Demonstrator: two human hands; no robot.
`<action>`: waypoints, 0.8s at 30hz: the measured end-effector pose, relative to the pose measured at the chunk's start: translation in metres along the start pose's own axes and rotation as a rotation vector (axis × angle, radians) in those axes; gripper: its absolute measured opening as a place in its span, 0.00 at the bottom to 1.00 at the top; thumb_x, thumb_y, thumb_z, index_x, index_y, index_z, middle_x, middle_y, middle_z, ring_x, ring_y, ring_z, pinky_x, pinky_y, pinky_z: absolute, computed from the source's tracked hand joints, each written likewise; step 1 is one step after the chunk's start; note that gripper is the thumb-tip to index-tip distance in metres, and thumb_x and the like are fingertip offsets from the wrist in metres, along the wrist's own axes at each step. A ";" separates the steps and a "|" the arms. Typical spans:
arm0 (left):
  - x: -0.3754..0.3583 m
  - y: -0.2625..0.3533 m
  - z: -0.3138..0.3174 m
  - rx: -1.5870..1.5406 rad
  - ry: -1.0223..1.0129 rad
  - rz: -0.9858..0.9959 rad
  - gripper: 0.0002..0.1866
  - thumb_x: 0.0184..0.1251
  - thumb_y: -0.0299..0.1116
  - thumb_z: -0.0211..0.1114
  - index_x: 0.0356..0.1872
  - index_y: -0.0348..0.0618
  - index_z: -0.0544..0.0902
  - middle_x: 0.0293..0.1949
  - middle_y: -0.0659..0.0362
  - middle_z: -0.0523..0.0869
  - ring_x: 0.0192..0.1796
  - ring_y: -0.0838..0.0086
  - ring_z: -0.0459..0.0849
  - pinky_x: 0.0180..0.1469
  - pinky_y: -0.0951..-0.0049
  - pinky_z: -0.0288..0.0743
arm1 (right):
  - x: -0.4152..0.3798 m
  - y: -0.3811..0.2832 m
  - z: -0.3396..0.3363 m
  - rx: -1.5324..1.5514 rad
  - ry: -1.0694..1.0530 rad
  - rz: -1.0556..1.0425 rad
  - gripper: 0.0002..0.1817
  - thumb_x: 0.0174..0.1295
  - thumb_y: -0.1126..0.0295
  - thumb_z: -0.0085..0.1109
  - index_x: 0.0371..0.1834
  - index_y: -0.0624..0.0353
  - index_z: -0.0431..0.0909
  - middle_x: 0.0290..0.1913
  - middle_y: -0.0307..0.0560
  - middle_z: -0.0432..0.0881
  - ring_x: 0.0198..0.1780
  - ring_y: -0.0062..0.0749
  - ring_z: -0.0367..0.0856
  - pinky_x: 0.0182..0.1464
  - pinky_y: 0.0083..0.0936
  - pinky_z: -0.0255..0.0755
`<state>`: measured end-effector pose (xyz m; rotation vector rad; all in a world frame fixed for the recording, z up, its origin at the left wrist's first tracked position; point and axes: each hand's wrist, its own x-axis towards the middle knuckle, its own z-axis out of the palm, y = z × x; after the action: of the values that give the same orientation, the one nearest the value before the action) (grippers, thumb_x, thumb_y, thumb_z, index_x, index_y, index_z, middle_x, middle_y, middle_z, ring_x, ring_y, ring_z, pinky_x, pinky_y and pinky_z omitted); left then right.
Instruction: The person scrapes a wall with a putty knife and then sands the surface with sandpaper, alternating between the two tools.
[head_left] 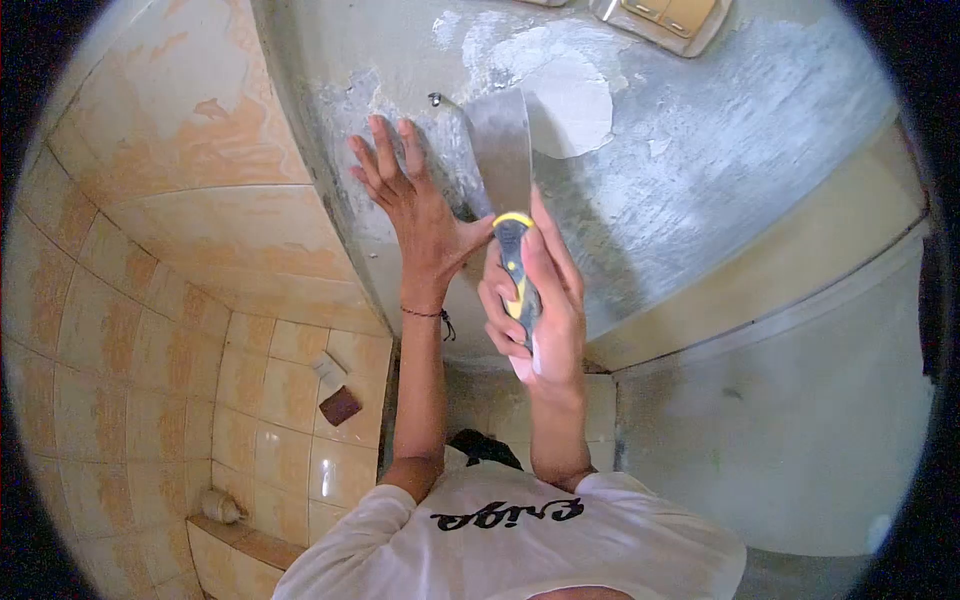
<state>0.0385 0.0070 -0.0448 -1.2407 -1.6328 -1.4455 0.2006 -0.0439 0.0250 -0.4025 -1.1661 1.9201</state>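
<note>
My right hand (548,300) is wrapped round the black and yellow handle of a putty knife (503,150), its wide metal blade pointing up and lying over the grey wall (690,180). To its left, my left hand (425,235) rests on the wall with fingers spread, the thumb reaching across to the top of the knife handle. A smooth white filler patch (575,105) lies just right of the blade, with rough whitish smears around it. Above the left fingertips, a small metal fitting (435,99) sticks out of the wall.
Orange-patterned tiles (150,320) cover the left side. On a tiled ledge lie a dark brown pad (340,405) and a small pale piece (328,370). A beige switch plate (670,15) sits at the top. A rounded pale object (220,507) stands lower left.
</note>
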 end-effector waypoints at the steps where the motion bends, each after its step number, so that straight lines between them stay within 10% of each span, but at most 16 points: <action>1: 0.000 -0.003 0.003 0.022 0.005 0.003 0.75 0.32 0.64 0.81 0.82 0.46 0.46 0.83 0.44 0.40 0.83 0.41 0.32 0.78 0.33 0.28 | -0.002 -0.001 0.002 0.004 -0.001 0.009 0.29 0.81 0.58 0.45 0.82 0.50 0.57 0.25 0.35 0.66 0.14 0.12 0.58 0.11 0.12 0.50; 24: 0.000 -0.005 0.004 -0.021 0.004 0.047 0.72 0.40 0.72 0.75 0.82 0.44 0.47 0.82 0.41 0.41 0.82 0.37 0.31 0.76 0.31 0.25 | -0.019 0.013 0.003 0.086 0.080 -0.124 0.31 0.81 0.59 0.43 0.83 0.52 0.51 0.26 0.39 0.64 0.12 0.14 0.56 0.10 0.13 0.51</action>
<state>0.0345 0.0109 -0.0470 -1.2784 -1.5793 -1.4397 0.2041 -0.0634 0.0128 -0.3495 -1.0293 1.8232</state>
